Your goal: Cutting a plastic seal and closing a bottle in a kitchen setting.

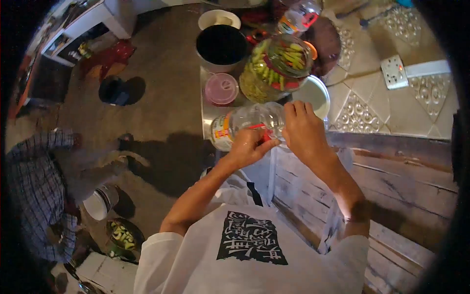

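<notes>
A large clear plastic bottle with a red handle and a printed label is held nearly on its side in front of me. My left hand is wrapped round its handle. My right hand grips the bottle's neck end, and its fingers hide the mouth and any cap. Just beyond the bottle stands a big glass jar packed with green and red peppers. Partly behind my right hand is a round pale-rimmed basin. A pink lidded container sits left of the jar.
A dark-mouthed pot, a white bowl and a second plastic bottle stand farther back. A power strip lies against the tiles at right. At left, a person in a checked shirt is near a white bucket and a basin of cut vegetables.
</notes>
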The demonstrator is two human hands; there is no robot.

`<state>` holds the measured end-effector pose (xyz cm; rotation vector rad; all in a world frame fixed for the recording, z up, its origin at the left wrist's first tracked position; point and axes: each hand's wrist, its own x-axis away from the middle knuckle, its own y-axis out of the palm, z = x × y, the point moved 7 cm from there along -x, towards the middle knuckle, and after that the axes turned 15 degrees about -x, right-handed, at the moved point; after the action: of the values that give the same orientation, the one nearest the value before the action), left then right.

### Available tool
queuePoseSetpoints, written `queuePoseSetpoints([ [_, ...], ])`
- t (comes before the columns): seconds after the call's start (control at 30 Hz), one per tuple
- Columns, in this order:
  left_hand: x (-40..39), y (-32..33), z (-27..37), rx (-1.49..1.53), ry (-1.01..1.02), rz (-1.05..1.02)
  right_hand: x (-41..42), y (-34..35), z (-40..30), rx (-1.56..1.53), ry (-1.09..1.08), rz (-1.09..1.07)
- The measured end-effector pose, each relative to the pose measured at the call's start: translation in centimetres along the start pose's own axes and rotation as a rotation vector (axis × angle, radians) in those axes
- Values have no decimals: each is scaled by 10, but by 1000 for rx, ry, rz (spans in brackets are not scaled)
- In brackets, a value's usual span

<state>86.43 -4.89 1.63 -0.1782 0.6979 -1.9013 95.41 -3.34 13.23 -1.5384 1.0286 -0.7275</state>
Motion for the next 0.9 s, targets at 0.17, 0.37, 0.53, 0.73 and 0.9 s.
queuePoseSetpoints([
  [0.17,3,-14,2,136,-50,126,-11,10,-11,228,17,-84],
  [0.37,12,2,-7,269,-88,164,-14,10,-24,253,-47,-12],
  [0.53,26,27,-12,315,-162,299,-16,-6,-28,-105,-253,-83],
  [0.73,37,3,5,99,-299,364,-7,-10,-6,-453,-555,-88],
  [0.9,35,-47,30,-194,-394,594,-12,-12,26,-926,-298,-50],
])
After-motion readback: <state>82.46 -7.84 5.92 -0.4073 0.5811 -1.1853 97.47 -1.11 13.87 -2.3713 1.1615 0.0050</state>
